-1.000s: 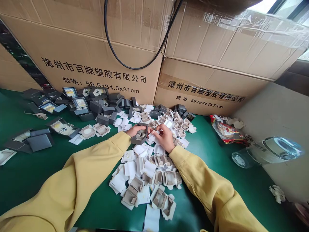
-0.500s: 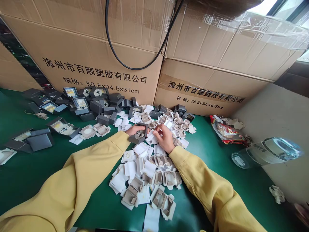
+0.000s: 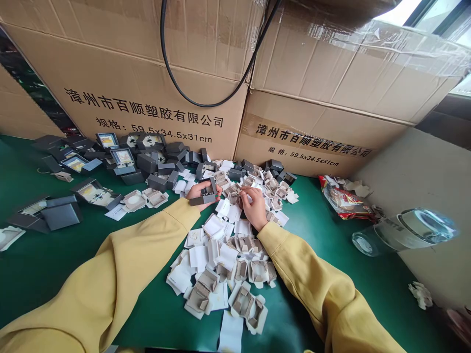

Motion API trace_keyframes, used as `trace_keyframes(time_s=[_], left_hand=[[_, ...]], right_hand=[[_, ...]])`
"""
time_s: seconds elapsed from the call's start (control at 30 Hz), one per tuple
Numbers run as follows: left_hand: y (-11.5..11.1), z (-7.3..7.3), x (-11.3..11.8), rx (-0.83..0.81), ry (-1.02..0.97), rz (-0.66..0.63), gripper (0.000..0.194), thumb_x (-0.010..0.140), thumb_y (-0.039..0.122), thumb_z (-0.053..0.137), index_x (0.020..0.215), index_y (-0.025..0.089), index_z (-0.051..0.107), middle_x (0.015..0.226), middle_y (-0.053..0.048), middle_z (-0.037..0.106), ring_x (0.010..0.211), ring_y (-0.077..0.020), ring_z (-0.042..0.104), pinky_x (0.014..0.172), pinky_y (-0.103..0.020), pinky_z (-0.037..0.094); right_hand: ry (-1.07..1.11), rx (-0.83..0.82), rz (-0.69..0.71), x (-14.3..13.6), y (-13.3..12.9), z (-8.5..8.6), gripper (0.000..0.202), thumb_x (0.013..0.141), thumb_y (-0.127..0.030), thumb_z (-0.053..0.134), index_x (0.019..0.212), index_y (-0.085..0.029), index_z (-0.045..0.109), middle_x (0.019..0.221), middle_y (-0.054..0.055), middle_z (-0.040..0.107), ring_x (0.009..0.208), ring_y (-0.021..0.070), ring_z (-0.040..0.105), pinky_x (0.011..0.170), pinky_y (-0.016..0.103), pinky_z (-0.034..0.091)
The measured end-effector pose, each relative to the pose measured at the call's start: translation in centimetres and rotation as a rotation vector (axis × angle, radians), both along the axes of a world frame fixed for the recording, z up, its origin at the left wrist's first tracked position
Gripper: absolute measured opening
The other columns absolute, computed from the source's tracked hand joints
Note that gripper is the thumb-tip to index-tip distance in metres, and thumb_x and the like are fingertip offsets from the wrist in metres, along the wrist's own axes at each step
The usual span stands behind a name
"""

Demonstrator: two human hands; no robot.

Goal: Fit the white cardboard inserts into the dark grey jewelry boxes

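My left hand [image 3: 198, 190] is closed around a small dark grey gift box [image 3: 208, 192], its lid standing open and its inside turned toward my right. My right hand [image 3: 253, 206] is beside it, fingers bent and thumb pressed in at a heap of folded cardboard inserts [image 3: 232, 192]. Whether an insert sits between these fingertips I cannot make out. Below the hands spreads a pile of white paper cards [image 3: 198, 257] and grey-white inserts [image 3: 248, 304].
Many open and shut dark boxes [image 3: 62, 212] lie at the left and back. Large cartons [image 3: 147, 63] stand behind, with a black cable [image 3: 206, 104] hanging before them. To the right are a red plastic packet [image 3: 348, 198], a clear bottle [image 3: 405, 230] and crumpled paper [image 3: 420, 295].
My left hand has drawn the grey box a little left and up, away from my right hand. My right hand has shifted slightly up and right; a white piece near its fingertips has left them.
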State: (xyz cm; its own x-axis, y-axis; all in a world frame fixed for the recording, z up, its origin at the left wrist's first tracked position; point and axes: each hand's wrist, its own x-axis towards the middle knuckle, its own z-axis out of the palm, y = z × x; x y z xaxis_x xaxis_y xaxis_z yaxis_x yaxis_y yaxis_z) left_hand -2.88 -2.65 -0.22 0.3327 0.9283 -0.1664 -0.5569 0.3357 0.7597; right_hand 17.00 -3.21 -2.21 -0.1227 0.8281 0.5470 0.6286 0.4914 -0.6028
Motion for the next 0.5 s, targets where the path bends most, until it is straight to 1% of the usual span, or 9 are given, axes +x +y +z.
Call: trace_keyframes(time_s=[0.03,0.1,0.13,0.17,0.23,0.3,0.43,0.5], left_hand=[[0.1,-0.1,-0.1,-0.010,-0.012,0.024,0.036,0.082,0.028,0.036,0.063,0.010,0.060,0.072,-0.010,0.056,0.070,-0.0151,0.051,0.063,-0.027,0.042],[0.3,-0.2,-0.1,-0.026,-0.028,0.057,0.035,0.081,0.028,0.037,0.063,0.010,0.061,0.072,-0.010,0.056,0.069,-0.0153,0.051,0.061,-0.027,0.042],[0.4,-0.2,-0.1,-0.036,-0.034,0.071,0.034,0.081,0.028,0.038,0.063,0.010,0.061,0.072,-0.010,0.057,0.069,-0.0156,0.051,0.060,-0.027,0.042],[0.4,-0.2,-0.1,-0.048,-0.039,0.083,0.033,0.080,0.028,0.039,0.062,0.010,0.061,0.071,-0.011,0.057,0.069,-0.0159,0.051,0.060,-0.028,0.042],[0.3,-0.2,0.0,-0.070,-0.045,0.099,0.032,0.079,0.028,0.040,0.062,0.010,0.060,0.071,-0.011,0.057,0.068,-0.0166,0.051,0.061,-0.029,0.041],[0.2,0.0,0.1,-0.084,-0.046,0.101,0.032,0.080,0.027,0.040,0.062,0.010,0.060,0.071,-0.011,0.058,0.069,-0.0171,0.051,0.063,-0.030,0.041],[-0.1,0.3,0.2,-0.086,-0.041,0.085,0.033,0.082,0.025,0.037,0.063,0.010,0.059,0.071,-0.011,0.058,0.071,-0.0173,0.051,0.065,-0.030,0.040],[-0.1,0.3,0.3,-0.089,-0.041,0.079,0.033,0.082,0.025,0.037,0.063,0.010,0.059,0.071,-0.011,0.058,0.071,-0.0172,0.051,0.064,-0.029,0.040]], right_hand=[[-0.069,0.011,-0.047,0.0,0.1,0.0,0.025,0.088,-0.027,0.040,0.091,-0.018,0.062,0.111,0.009,0.060,0.104,0.0231,0.049,0.090,0.038,0.037],[-0.229,-0.026,-0.131,0.0,0.0,-0.2,0.029,0.087,-0.026,0.041,0.107,-0.017,0.059,0.129,0.012,0.048,0.114,0.0284,0.041,0.093,0.045,0.032],[-0.311,-0.059,-0.149,0.0,0.0,-0.3,0.033,0.086,-0.027,0.042,0.115,-0.017,0.055,0.133,0.013,0.044,0.117,0.0307,0.039,0.093,0.048,0.031],[-0.384,-0.088,-0.147,-0.1,-0.1,-0.5,0.038,0.086,-0.029,0.042,0.121,-0.017,0.051,0.135,0.013,0.042,0.118,0.0324,0.038,0.094,0.049,0.029],[-0.482,-0.114,-0.114,-0.1,-0.1,-0.7,0.041,0.087,-0.031,0.042,0.125,-0.017,0.048,0.132,0.011,0.046,0.116,0.0331,0.039,0.093,0.049,0.030],[-0.514,-0.104,-0.089,-0.1,-0.1,-0.7,0.039,0.088,-0.030,0.040,0.124,-0.019,0.048,0.128,0.009,0.051,0.112,0.0323,0.043,0.090,0.046,0.033],[-0.462,-0.077,-0.077,0.5,0.5,-0.2,0.040,0.092,-0.032,0.030,0.124,-0.016,0.048,0.113,0.013,0.060,0.098,0.0282,0.050,0.079,0.040,0.039],[-0.452,-0.040,-0.083,0.9,0.9,-0.1,0.041,0.094,-0.030,0.026,0.123,-0.013,0.049,0.106,0.014,0.062,0.093,0.0261,0.052,0.078,0.038,0.040]])
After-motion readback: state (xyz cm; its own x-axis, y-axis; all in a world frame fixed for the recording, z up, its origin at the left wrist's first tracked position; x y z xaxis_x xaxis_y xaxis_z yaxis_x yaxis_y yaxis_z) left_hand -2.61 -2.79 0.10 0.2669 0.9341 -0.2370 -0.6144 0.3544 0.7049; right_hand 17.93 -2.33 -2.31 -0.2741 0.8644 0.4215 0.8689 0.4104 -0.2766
